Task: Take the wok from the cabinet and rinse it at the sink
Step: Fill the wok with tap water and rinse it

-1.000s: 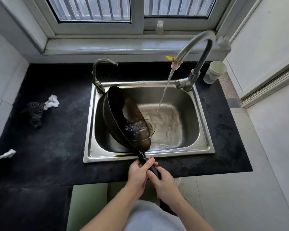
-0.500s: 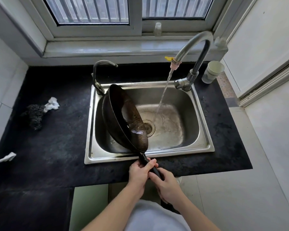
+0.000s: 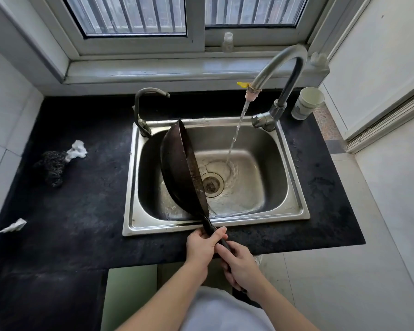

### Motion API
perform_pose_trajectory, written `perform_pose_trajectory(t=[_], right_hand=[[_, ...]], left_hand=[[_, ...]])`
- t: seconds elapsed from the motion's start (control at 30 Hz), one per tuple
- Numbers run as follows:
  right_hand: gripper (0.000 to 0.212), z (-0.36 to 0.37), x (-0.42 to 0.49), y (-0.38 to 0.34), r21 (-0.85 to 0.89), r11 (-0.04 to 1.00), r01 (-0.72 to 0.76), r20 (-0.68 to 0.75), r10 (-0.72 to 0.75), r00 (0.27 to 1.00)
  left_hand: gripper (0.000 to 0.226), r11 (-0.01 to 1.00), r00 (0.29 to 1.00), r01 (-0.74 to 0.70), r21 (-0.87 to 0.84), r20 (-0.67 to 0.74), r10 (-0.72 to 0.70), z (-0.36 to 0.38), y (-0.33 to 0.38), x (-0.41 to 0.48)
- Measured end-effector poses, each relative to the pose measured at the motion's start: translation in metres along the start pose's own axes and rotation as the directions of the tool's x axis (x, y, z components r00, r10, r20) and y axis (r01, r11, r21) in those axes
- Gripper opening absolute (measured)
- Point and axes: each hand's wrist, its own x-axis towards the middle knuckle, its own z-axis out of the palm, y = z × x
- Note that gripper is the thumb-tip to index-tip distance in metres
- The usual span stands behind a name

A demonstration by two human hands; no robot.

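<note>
The dark wok point(image 3: 178, 168) stands almost on edge in the left half of the steel sink point(image 3: 294, 206), its open side turned to the right toward the drain. Its black handle reaches over the sink's front rim. My left hand point(image 3: 202, 244) grips the handle near the rim, and my right hand point(image 3: 239, 263) grips it just behind. The tall tap point(image 3: 280, 65) at the back right runs a stream of water onto the sink floor to the right of the wok, not touching it.
A small second tap point(image 3: 144, 108) stands at the sink's back left corner. On the black counter point(image 3: 81, 211) lie a steel scourer point(image 3: 52, 163) with a white rag point(image 3: 77, 149). A paper cup point(image 3: 307, 103) sits at the back right; a small bottle point(image 3: 227, 41) stands on the window sill.
The wok has been tipped further up onto its edge, so its inside now faces right and the water pooled in it has run out. Both hands stay on the handle.
</note>
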Motion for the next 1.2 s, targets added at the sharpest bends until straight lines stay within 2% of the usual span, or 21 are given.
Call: perform_pose_trajectory(t=[0.4,0.5,0.6,0.7,0.8,0.9,0.97,1.2], right_hand=[[0.023,-0.001,-0.001,-0.003,-0.052,0.999,0.015,0.014,-0.014,1.0],[0.016,-0.001,-0.004,-0.012,-0.189,0.982,-0.01,0.003,0.011,1.0],[0.014,0.005,0.0,-0.018,-0.345,0.931,-0.118,-0.088,0.093,0.992],[0.02,0.018,0.003,-0.022,-0.471,0.864,-0.177,-0.224,0.078,0.972],[0.027,0.03,-0.003,-0.022,-0.63,0.752,-0.196,-0.311,-0.014,0.95],[0.03,0.032,-0.009,-0.018,-0.838,0.521,-0.159,-0.297,-0.191,0.936],[0.03,0.027,-0.008,-0.015,-0.874,0.47,-0.123,-0.261,-0.241,0.935],[0.025,0.009,-0.007,-0.019,-0.79,0.613,-0.01,-0.204,-0.248,0.947]], left_hand=[[0.023,0.999,1.0,0.004,0.034,-0.002,-0.004,0.0,0.002,-0.001],[0.022,1.0,1.0,0.0,0.018,-0.018,0.0,0.001,0.001,-0.003],[0.022,1.0,1.0,0.002,0.009,-0.02,-0.002,0.001,-0.001,-0.003],[0.023,1.0,1.0,0.01,0.002,-0.004,-0.01,0.001,-0.001,-0.003],[0.024,1.0,0.999,0.027,-0.008,-0.02,-0.027,0.002,0.0,-0.004],[0.026,0.999,0.998,0.046,-0.014,-0.041,-0.047,0.004,-0.001,-0.004],[0.028,0.999,0.997,0.05,0.011,-0.057,-0.049,0.007,-0.002,-0.002],[0.026,1.0,0.998,0.011,0.018,-0.057,-0.01,0.009,0.005,-0.007]])
